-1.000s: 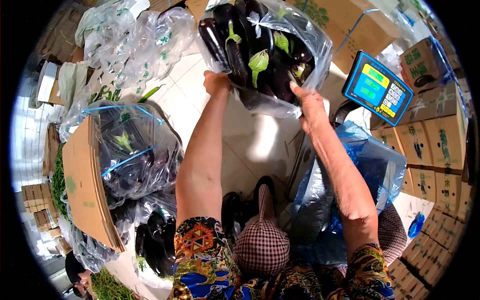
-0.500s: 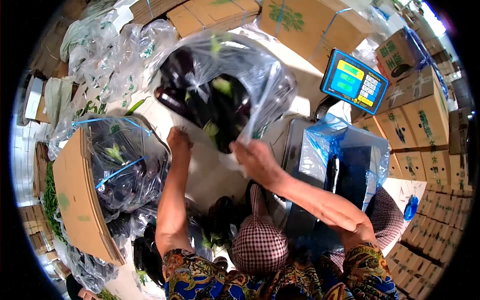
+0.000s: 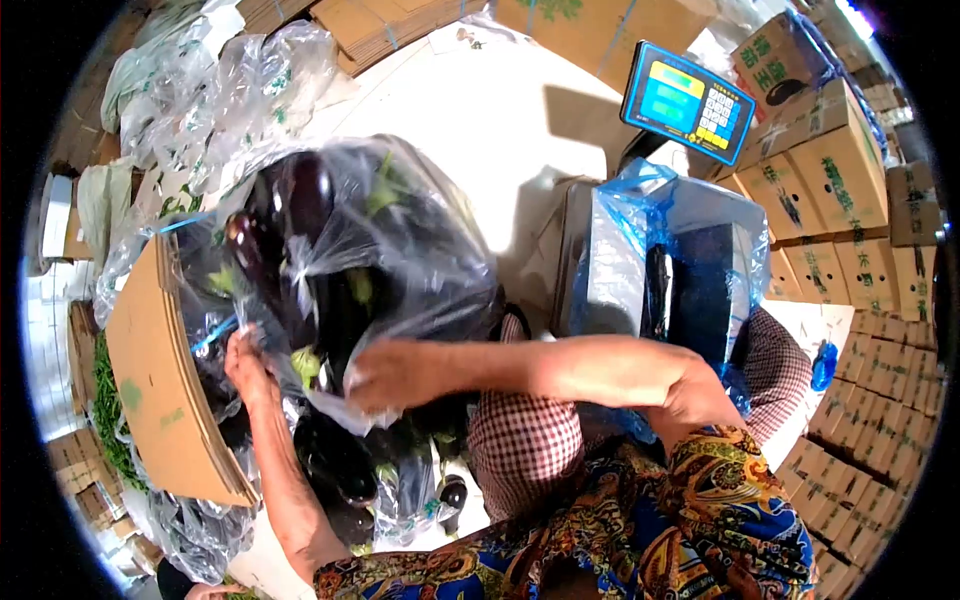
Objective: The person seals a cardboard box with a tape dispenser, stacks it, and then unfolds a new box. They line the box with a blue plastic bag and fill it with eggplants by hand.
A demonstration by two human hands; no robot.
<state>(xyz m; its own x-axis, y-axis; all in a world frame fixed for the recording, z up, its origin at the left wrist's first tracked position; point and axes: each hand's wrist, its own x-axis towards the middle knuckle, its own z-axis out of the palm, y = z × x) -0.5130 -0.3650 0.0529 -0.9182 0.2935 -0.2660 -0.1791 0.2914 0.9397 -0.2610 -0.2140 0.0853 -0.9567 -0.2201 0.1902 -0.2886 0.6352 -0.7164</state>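
A clear plastic bag [image 3: 420, 230] full of dark eggplants [image 3: 300, 190] lies left of centre, its mouth toward the person. My left hand [image 3: 248, 362] is closed on the bag's left edge. Fingers curled and slightly blurred, my right hand [image 3: 385, 375] grips the bag's near edge. More loose eggplants [image 3: 335, 455] lie below the bag, near my left forearm. On the right, a box lined with blue plastic [image 3: 615, 260] holds dark eggplants and stands by a scale display [image 3: 688, 103].
A flat cardboard stack [image 3: 150, 370] stands at the left. Crumpled clear bags [image 3: 230, 90] lie at the upper left. Cartons [image 3: 830, 180] are piled along the right. Part of another person [image 3: 205, 590] shows at the lower left.
The bag of eggplants has come down and left, from above the floor to beside the cardboard stack. Both my hands have moved left and nearer the body.
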